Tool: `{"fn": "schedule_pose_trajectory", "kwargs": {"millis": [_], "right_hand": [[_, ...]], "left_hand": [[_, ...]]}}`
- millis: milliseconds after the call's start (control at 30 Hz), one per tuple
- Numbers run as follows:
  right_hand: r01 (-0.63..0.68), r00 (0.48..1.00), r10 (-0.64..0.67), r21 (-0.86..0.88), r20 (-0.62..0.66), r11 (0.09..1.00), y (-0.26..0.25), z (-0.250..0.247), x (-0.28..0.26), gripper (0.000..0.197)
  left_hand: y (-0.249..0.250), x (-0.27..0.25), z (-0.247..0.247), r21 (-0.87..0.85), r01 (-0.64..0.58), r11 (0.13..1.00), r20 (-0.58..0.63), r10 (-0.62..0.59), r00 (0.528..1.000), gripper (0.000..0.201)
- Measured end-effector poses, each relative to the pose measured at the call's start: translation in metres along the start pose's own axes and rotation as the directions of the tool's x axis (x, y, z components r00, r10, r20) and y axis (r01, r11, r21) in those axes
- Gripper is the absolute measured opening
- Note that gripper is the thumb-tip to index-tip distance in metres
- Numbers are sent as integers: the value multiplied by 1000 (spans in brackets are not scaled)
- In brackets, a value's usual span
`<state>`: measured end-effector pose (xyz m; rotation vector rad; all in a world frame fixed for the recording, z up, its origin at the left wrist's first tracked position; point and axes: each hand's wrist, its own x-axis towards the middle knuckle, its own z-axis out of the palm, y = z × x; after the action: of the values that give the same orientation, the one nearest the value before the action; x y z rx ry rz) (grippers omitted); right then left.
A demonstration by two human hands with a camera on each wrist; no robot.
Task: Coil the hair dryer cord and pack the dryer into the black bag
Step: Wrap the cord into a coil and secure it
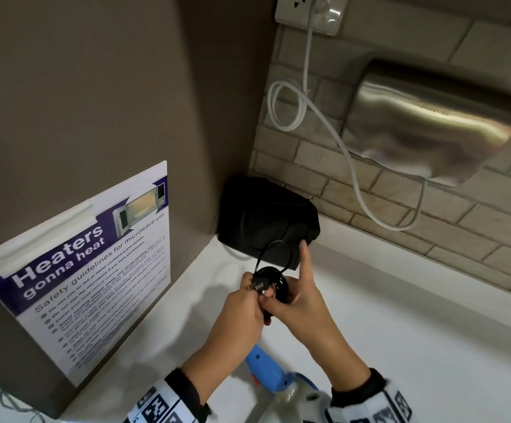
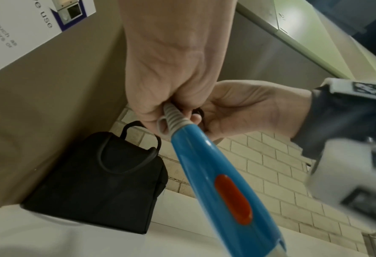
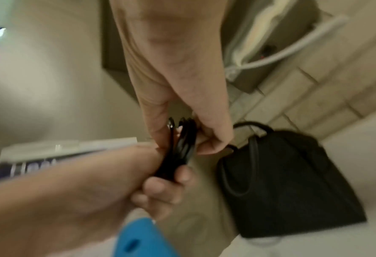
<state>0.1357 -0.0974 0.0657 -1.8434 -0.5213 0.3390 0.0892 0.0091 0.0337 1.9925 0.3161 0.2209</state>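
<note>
Cord (image 1: 274, 280) (black, gathered into several loops) held above the counter (image 1: 400, 315) between 2 hands, in front of the bag (image 1: 266, 221). Left hand (image 1: 239, 312): fingers curled round the loops at the plug (image 1: 258, 286) and round the grey strain relief (image 2: 173, 115) at the top of the dryer's handle. Right hand (image 1: 300, 303): thumb and lower fingers pinch the far side of the coil, index finger extended upward toward the bag. 1 loose loop of cord rises from the coil in front of the bag. Dryer (image 2: 220, 182) (blue handle, orange switch (image 2: 233, 200)) hangs below the hands; its body is cut off at the bottom edge of the head view. Bag (black, 2 cord handles) stands upright in the corner, against the brown panel (image 1: 95, 102) and the tiled wall (image 1: 431, 209); whether it is open cannot be told. Poster (image 1: 89, 270) on the panel; steel hand dryer (image 1: 437, 123) with white cable (image 1: 348, 154) on the wall.
</note>
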Motion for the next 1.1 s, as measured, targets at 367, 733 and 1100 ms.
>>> {"fn": "schedule_pose_trajectory", "kwargs": {"millis": [367, 733, 1100], "right_hand": [[295, 933, -358, -513, -26, 806, 14, 7, -5, 37], [317, 933, -344, -216, -102, 923, -12, -3, -17, 39], [345, 882, -396, -225, -254, 911, -33, -27, -29, 12]], "left_hand": [[-5, 0, 2, 67, 23, 997, 5, -23, 1000, 13], [-4, 2, 2, 6, 68, 998, 15, -68, 998, 11], [-21, 7, -7, -63, 166, 984, -97, -172, 980, 20]]}}
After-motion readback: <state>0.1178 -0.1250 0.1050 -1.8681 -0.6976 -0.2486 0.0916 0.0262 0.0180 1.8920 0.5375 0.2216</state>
